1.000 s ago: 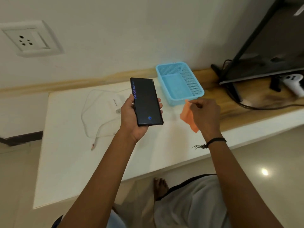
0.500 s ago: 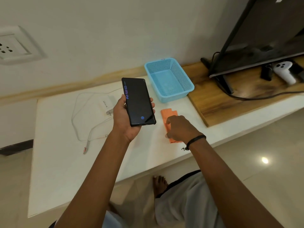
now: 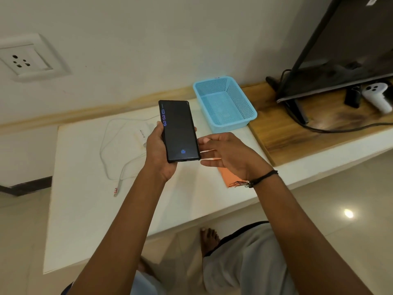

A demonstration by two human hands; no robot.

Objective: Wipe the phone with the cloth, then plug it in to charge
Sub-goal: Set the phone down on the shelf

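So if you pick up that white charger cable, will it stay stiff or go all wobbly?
Probably wobbly: the white cable lies in loose curves on the table, so it should droop and dangle. It looks thin, so likely light. The charger block at one end would probably drag behind or swing.

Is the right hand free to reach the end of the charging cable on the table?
Probably not directly: the right hand is open and empty, but the left hand holding the phone lies between it and the cable end.
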